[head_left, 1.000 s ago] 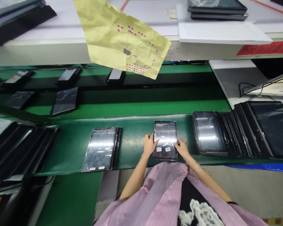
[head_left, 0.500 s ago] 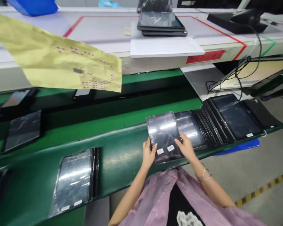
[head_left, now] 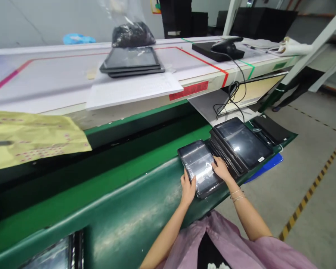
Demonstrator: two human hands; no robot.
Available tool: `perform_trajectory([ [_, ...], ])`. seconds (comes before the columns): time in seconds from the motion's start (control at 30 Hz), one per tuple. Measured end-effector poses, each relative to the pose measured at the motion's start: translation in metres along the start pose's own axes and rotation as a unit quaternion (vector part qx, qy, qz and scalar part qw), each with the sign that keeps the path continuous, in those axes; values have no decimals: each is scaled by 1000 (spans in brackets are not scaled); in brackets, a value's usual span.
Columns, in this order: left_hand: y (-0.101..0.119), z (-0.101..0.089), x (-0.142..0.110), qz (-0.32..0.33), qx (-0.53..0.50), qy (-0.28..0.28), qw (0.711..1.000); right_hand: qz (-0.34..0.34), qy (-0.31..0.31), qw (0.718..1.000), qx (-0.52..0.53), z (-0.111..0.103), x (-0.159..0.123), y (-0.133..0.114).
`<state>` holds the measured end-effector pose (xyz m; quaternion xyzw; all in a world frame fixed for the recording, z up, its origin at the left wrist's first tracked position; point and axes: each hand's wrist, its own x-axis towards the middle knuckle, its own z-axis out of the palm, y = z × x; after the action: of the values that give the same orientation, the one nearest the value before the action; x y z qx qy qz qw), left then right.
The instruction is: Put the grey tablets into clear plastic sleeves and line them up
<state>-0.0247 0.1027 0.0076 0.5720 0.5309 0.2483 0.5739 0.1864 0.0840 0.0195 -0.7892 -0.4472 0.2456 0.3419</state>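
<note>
One film-wrapped black tablet [head_left: 198,165] is held between the person's two bare hands, at the near edge of a green conveyor belt [head_left: 128,209]. Its far edge is tilted down onto the belt, just beside a stack of black tablets [head_left: 240,144], several deep and too tightly packed to count exactly.

The left hand [head_left: 188,190] is cupped around the tablet's near-left edge, with the thumb on top and the fingers curled beneath. The right hand [head_left: 221,169] lies on the tablet's right side with its fingers loosely spread, pressing on the film. Neither hand touches anything else that I can see.

Half a second ago the tablet overlapped the stack's front; now it sits to the stack's left, and the view has swung right.

A crumpled yellow sheet [head_left: 30,138] with red dots lies at the left. On the white bench beyond are one sheaf of white paper [head_left: 134,89], one black bag [head_left: 133,34] and a pile of at least two dark tablets [head_left: 130,61].
</note>
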Motion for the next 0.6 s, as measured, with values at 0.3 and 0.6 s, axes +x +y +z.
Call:
perform_trajectory([
  [0.3,0,22,4,-59,-48,-39,996,29,-47,998,41,-22,9,-4],
  [0.6,50,-3,-12,-27,-57,64,996,31,-27,997,-58,-14,-9,7],
])
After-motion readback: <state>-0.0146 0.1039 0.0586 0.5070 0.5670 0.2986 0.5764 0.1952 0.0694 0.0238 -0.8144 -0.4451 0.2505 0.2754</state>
